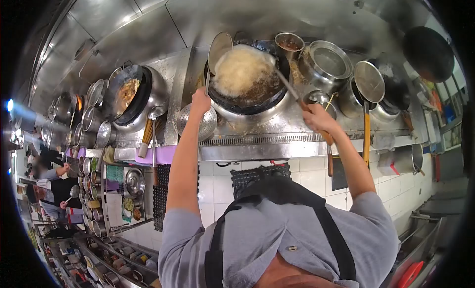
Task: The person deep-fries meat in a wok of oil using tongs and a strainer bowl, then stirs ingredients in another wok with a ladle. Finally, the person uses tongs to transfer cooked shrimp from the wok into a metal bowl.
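A smooth, dull steel wall (307, 15) is rising behind a long steel counter (307, 150), whose front is carrying a narrow slotted strip. In front of the person, a round, dark wok (250, 109) is sitting in a raised steel ring and holding dark liquid. To its left, a second wok (140, 101) is holding pieces of brown food. To the right of the first wok, a rounded steel pot (324, 79) is shining. A pale, bubbly froth (245, 70) is filling much of the first wok. A perforated metal disc (193, 125) is lying beside the left forearm. A round metal strainer (219, 48) is tilting at the wok's upper left; whether it is touching the rim, I cannot tell. A metal-shafted tool (291, 86) with a wooden handle is slanting into the wok from the right, its far end meeting the froth. The left hand (200, 102) is gripping the strainer's thin handle, fingers closed; the right hand (319, 118) is wrapping its fingers around the tool's wooden handle. In count, two woks are holding contents, and two hands are each gripping one utensil.
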Demonstrator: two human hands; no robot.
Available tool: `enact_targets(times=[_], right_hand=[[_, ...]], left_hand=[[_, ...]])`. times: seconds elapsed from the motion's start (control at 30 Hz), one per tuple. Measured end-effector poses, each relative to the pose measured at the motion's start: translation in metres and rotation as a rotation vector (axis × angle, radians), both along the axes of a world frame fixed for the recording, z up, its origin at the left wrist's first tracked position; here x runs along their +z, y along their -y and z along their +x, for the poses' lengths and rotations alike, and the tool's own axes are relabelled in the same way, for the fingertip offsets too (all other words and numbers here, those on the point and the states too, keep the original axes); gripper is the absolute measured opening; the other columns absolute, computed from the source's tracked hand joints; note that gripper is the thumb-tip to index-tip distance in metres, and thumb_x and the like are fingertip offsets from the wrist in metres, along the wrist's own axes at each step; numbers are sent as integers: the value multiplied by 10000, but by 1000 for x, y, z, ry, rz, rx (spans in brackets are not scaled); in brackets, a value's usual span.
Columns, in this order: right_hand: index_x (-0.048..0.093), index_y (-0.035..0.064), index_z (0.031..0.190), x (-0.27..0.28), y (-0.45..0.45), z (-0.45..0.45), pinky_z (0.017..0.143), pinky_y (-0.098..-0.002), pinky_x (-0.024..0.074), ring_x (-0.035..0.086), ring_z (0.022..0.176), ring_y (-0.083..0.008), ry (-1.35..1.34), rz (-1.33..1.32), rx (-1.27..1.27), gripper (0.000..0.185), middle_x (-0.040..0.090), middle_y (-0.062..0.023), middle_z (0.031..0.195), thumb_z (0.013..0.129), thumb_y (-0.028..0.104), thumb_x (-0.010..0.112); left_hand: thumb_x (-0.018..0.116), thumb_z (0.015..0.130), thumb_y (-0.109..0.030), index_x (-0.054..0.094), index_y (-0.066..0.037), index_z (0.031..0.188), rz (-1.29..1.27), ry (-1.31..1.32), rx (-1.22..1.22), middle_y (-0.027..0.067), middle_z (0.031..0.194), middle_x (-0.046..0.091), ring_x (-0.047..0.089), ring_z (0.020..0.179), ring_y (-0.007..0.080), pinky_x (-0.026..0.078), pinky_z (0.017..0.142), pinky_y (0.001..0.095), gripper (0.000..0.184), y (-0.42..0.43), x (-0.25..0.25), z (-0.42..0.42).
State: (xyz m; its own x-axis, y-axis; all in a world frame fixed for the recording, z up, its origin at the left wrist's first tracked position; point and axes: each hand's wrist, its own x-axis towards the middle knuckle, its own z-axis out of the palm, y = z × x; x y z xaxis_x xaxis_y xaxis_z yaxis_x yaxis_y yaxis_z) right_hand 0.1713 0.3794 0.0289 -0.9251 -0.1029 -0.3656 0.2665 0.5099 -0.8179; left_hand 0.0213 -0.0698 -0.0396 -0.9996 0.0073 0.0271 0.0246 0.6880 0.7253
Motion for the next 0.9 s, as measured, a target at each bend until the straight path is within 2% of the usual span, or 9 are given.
enact_targets(times=[0.03, 0.07, 0.2, 0.27, 0.37, 0.5, 0.53, 0.77, 0.9], right_hand=[[552, -29, 827, -3, 10, -10, 467, -377, 425, 540, 515, -190, 81, -175, -38, 163, 554, -106, 669, 900, 114, 582], [539, -18, 800, -8, 20, -18, 420, -354, 399, 505, 478, -152, 167, -353, -76, 173, 532, -75, 653, 907, 113, 579], [508, 23, 811, -26, 46, -44, 367, -288, 334, 443, 435, -99, 238, -575, -99, 169, 491, -21, 636, 935, 120, 568], [492, 33, 816, -13, 62, -43, 360, -265, 317, 420, 413, -74, 231, -584, -129, 183, 476, 8, 618, 963, 126, 548], [504, 19, 798, 4, 56, -18, 369, -297, 350, 458, 444, -95, 113, -420, -74, 183, 498, -25, 639, 920, 132, 581], [517, -25, 837, 12, 49, 8, 463, -372, 413, 525, 504, -174, -64, -186, 17, 181, 523, -65, 637, 909, 132, 572], [523, -38, 861, 1, 47, 10, 500, -392, 432, 550, 532, -202, -146, -99, 35, 182, 534, -89, 641, 906, 131, 571], [553, -51, 1009, 29, 66, 55, 691, -476, 482, 643, 728, -397, -252, 204, -42, 199, 604, -260, 740, 900, 112, 586], [547, -29, 1135, -19, 44, 78, 769, -508, 485, 628, 884, -503, -329, 389, 65, 267, 636, -323, 873, 900, 88, 592]], left_hand=[[468, 887, 12, 590, 55, 1110, 158, 157, -9, 191, 702, 648, 618, 511, 263, 446, 438, 415, 258, -6, 4, -7], [456, 905, 24, 558, 73, 1130, 391, 195, -8, 91, 635, 565, 454, 427, 106, 304, 356, 291, 251, -12, 4, -9], [459, 874, 44, 486, 70, 1130, 703, 300, -46, 105, 605, 527, 408, 407, 106, 268, 355, 282, 259, -16, -3, -21], [460, 868, 52, 489, 55, 1071, 704, 271, -45, 98, 611, 530, 410, 404, 105, 270, 352, 284, 204, -13, -4, -17], [462, 862, 58, 508, 56, 1060, 624, 209, -67, 87, 620, 534, 407, 400, 101, 274, 349, 286, 204, 1, 14, 8], [462, 857, 56, 534, 91, 1200, 563, 162, -44, 73, 633, 543, 416, 411, 93, 289, 356, 282, 353, 19, 42, 55], [461, 861, 44, 484, 101, 1346, 564, 121, 3, 62, 638, 546, 433, 430, 90, 309, 374, 272, 488, 17, 51, 68], [457, 866, 29, 469, 99, 1375, 487, 166, -54, 32, 633, 550, 439, 448, 80, 333, 397, 262, 514, 32, 50, 109], [435, 875, 22, 439, 102, 1410, 454, 153, -57, 22, 646, 564, 453, 452, 75, 352, 403, 253, 542, 40, 41, 127]])
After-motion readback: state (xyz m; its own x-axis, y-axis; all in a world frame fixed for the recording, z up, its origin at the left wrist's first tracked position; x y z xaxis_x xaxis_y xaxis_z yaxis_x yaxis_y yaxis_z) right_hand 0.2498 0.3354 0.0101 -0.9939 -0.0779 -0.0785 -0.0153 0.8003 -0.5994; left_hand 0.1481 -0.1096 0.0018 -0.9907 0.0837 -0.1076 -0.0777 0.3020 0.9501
